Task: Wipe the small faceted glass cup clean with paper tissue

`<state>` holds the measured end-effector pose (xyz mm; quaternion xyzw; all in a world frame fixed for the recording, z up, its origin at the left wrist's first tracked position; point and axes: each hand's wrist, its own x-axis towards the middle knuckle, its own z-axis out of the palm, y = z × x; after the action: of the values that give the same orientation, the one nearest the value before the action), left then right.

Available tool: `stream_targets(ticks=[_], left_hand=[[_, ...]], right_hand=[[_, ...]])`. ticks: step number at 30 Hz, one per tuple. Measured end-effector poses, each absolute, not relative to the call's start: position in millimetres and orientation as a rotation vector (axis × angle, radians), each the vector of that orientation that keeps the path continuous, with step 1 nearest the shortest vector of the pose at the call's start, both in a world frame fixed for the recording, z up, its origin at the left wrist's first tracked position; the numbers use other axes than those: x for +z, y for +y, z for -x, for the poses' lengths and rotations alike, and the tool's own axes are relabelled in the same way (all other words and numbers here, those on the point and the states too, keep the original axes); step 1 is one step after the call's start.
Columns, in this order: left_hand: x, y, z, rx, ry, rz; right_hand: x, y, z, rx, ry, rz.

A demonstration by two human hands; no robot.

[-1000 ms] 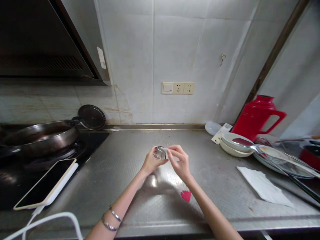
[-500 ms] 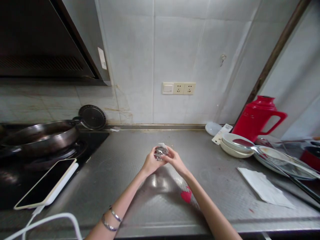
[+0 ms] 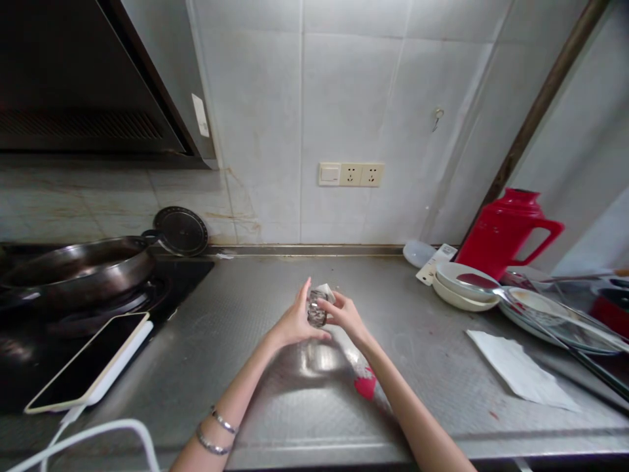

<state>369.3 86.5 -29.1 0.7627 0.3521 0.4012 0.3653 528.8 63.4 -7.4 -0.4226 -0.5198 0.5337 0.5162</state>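
Observation:
A small, shiny glass [image 3: 316,316] is between my hands above the middle of the counter, with a piece of white tissue [image 3: 324,289] at its top. My right hand [image 3: 348,318] grips it from the right, fingers curled round its side and near the tissue. To its left, my left hand [image 3: 295,321] is opened out, fingers stretched up along the glass and thumb pointing right beneath it. Whether the left palm touches the glass I cannot tell.
A steel pan [image 3: 83,269] stands on the stove at left, near a phone [image 3: 88,360] with a white cable [image 3: 113,426]. At right are a red thermos [image 3: 501,229], stacked bowls [image 3: 464,295], plates [image 3: 555,314] and a folded tissue [image 3: 521,370]. A red-patterned item [image 3: 364,385] lies by my right forearm.
My left hand has loosened from the glass and spread its fingers and thumb. The glass now shows more of its side, still in my right hand.

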Motion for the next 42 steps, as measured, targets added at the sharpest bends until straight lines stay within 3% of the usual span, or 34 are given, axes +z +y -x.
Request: stream_targets(ticks=[16,25,42], left_hand=[[-33.4,83.1,-377.1,1.183,0.934,-2.025],[-34.3,81.6,-378.9,1.196,0.934,-1.977],[-31.4,78.5,-380.6,1.193,0.943,-1.948]], right_hand=[[-15.4,73.8,-530.3,1.27,-1.161,1.146],[-17.1,77.8,-546.0,0.375,-1.444,1.248],[-4.0,68.4,-540.6,0.721,-1.35,1.027]])
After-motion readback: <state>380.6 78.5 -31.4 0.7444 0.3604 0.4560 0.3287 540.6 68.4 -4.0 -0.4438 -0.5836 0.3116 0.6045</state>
